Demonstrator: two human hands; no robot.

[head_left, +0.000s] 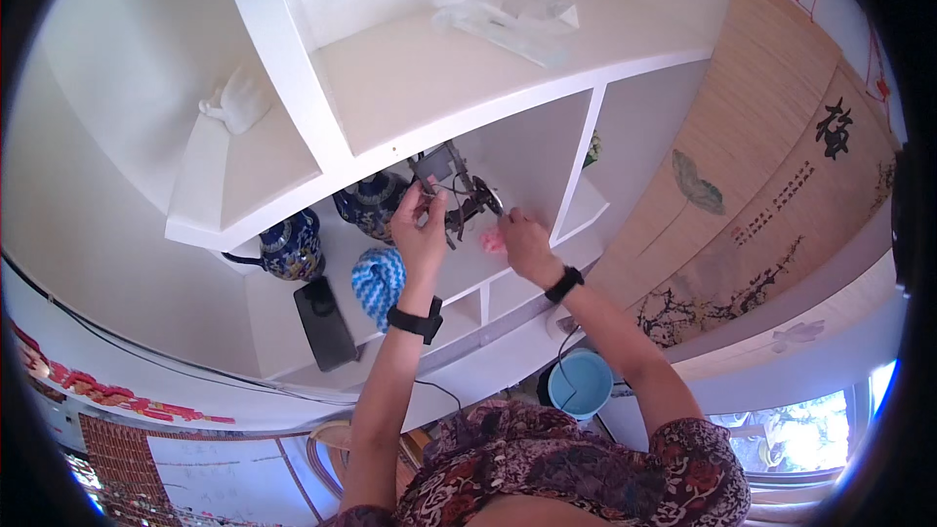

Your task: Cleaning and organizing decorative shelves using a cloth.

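Inside a shelf compartment, my left hand [420, 224] has its fingers closed on a dark device [439, 172] with thin frame parts and a cable. My right hand [525, 242] grips a black and silver part [490, 201] at the right side of the device; whether it is attached I cannot tell. Behind and left of my left hand stand two blue patterned pots [291, 242] with dark handles. A blue and white knitted item [376, 283] sits beside my left wrist, with a black flat phone-like object [324, 325] left of it. A small pink item [493, 242] lies between my hands.
The white shelving [420, 137] has dividers around my hands. A white figurine [237, 105] and clear plastic items [503, 24] rest on higher shelves. Hanging scrolls [742, 185] cover the right wall. A light blue bucket [579, 381] and trailing cables are below.
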